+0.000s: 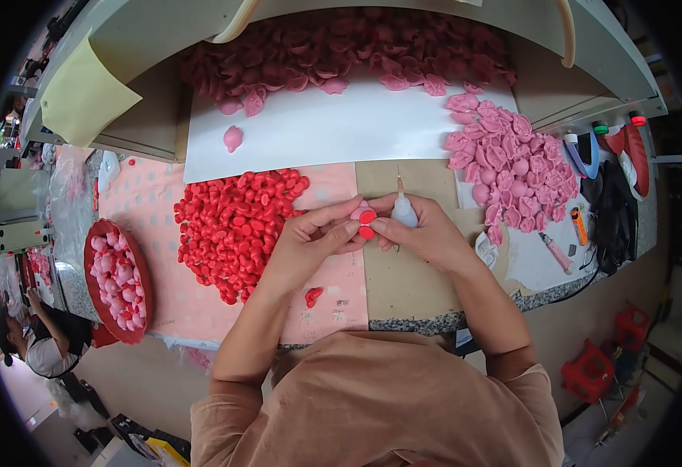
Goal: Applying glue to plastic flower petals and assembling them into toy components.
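Over the middle of the bench, my two hands meet at a small pink rounded piece [360,208] with red, flat-faced parts [367,233] against it. My left hand [298,243] is closed on the pink piece from the left, fingertips and thumb pinching it. My right hand [438,237] is closed around a translucent squeeze bottle [405,212], its thin needle tip pointing up and away. The right thumb also presses at the lower red part. Left of my hands spreads a heap of glossy red parts [228,233]. One red part [313,296] lies apart, near my left forearm.
A red basket [89,268] of pink-and-red pieces stands far left. Pink pieces heap at right [508,159] and under the grey hood [146,54]. A craft knife [557,253], orange tool [579,226] and black cloth [615,210] lie right. Another person [41,335] sits far left.
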Tool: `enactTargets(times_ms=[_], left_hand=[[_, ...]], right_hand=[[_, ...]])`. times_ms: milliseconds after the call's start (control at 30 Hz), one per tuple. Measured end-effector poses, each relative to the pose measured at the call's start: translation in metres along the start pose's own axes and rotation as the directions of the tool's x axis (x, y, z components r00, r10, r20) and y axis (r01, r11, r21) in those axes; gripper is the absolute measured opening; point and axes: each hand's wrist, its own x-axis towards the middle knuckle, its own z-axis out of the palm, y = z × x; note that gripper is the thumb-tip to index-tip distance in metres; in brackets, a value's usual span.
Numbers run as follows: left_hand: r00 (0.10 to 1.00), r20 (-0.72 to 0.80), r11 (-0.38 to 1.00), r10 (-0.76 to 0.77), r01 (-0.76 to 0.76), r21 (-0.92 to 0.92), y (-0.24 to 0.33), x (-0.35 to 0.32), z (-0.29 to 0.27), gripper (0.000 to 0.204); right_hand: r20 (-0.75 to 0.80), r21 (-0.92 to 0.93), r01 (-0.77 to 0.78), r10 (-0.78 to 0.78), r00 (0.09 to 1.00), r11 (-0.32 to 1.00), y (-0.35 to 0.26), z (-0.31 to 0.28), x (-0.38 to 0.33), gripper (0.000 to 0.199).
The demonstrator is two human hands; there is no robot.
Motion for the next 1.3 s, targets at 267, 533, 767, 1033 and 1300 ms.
enactTargets(times_ms=[267, 533, 767, 1033, 1300], left_hand=[[1.0, 0.022, 1.0, -0.016, 0.016, -0.013, -0.0005, 0.0, -0.0031, 0.036], [1.0, 0.001, 0.999, -0.017, 0.017, -0.031, -0.0011, 0.0003, -0.003, 0.035], [1.0, 0.002, 1.0, 0.001, -0.001, -0.027, -0.0056, 0.0037, -0.0038, 0.035], [0.999, 0.012, 0.999, 0.034, -0.034, -0.035, -0.0064, 0.0014, -0.0055, 0.032], [0.998, 0.021, 0.998, 0.065, -0.064, -0.02, -0.0083, 0.0015, -0.0087, 0.033]], right_hand=[[0.014, 0.024, -0.013, 0.012, 1.0, 1.0, 0.0018, -0.0009, 0.0011, 0.026], [-0.001, -0.003, -0.023, 0.023, 1.0, 1.0, -0.0002, 0.0004, 0.002, 0.027], [-0.02, 0.022, -0.018, 0.018, 1.0, 1.0, 0.0012, -0.0016, 0.0016, 0.028], [-0.053, 0.001, -0.034, 0.034, 0.998, 0.999, 0.0033, 0.0022, 0.0006, 0.028], [-0.084, -0.043, -0.049, 0.045, 0.995, 0.998, 0.0034, 0.0057, 0.0016, 0.027]])
